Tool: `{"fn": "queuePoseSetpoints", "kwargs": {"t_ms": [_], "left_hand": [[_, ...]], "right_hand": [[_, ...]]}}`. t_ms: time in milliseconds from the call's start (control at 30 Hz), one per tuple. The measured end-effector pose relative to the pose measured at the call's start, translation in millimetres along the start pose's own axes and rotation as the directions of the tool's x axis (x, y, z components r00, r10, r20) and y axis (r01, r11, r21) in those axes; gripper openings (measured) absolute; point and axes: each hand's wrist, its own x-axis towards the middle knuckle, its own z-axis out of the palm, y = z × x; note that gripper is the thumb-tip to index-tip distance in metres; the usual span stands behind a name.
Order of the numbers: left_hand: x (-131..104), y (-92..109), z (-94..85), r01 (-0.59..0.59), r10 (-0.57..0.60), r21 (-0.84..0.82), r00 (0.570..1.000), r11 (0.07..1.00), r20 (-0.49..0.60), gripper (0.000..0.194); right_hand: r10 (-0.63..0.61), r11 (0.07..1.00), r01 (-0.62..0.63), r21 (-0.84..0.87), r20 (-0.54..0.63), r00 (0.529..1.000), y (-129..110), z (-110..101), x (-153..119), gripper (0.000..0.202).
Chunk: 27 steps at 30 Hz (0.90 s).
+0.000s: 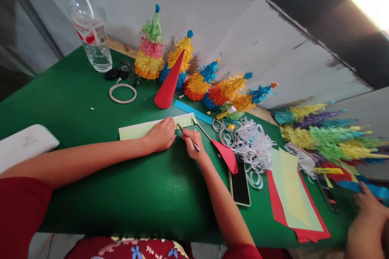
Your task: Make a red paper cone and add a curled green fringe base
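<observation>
My left hand [161, 134] presses down on the pale green strip [133, 130], which lies flat on the green worktop [146, 198] in front of me; its fingers are bunched together, and I cannot tell whether they also pinch the paper. My right hand [193, 141] pinches a slim tool [181, 128], its tip at the strip's notched right end, just beside my left fingers. That closeness worries me most: if the tip is sharp, a slip towards the left would nick me. If my left hand eases off, the strip could skew and a slit run crooked; too deep a stroke might reach the white edge [152, 122] and tear a piece loose. The blue strip [193, 112] and red cone [170, 85] sit near, so a careless knuckle could nudge the one or topple the other.
</observation>
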Motion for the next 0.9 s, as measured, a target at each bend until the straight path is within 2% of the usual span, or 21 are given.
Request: {"fn": "queuePoseSetpoints", "kwargs": {"t_ms": [233, 367, 533, 700, 900], "left_hand": [[-1.2, -0.6, 0.8, -0.004, 0.004, 0.009, 1.000, 1.000, -0.003, 0.050], [-1.5, 0.4, 3.2, 0.005, -0.005, -0.007, 1.000, 1.000, -0.001, 0.051], [-2.2, 2.4, 4.8, 0.084, -0.086, -0.047, 0.996, 0.995, -0.033, 0.052], [-1.4, 0.7, 3.4, 0.066, -0.067, -0.042, 0.997, 0.997, -0.033, 0.052], [-0.8, 0.4, 5.3, 0.048, -0.050, -0.033, 0.998, 0.998, -0.043, 0.051]], "right_hand": [[0.027, 0.999, -0.027, 0.031, 0.015, 1.000, -5.9, -3.2, -25.3, 0.015], [0.049, 0.995, -0.044, 0.095, -0.059, 0.997, 1.1, 2.1, -31.1, 0.018], [0.129, 0.972, -0.083, 0.220, -0.201, 0.971, 13.8, 9.6, -13.9, 0.021], [0.050, 0.991, -0.030, 0.128, -0.162, 0.986, 14.5, 13.4, 13.0, 0.020], [-0.010, 0.999, 0.016, 0.040, -0.143, 0.990, 10.1, 14.2, 14.2, 0.018]]}}
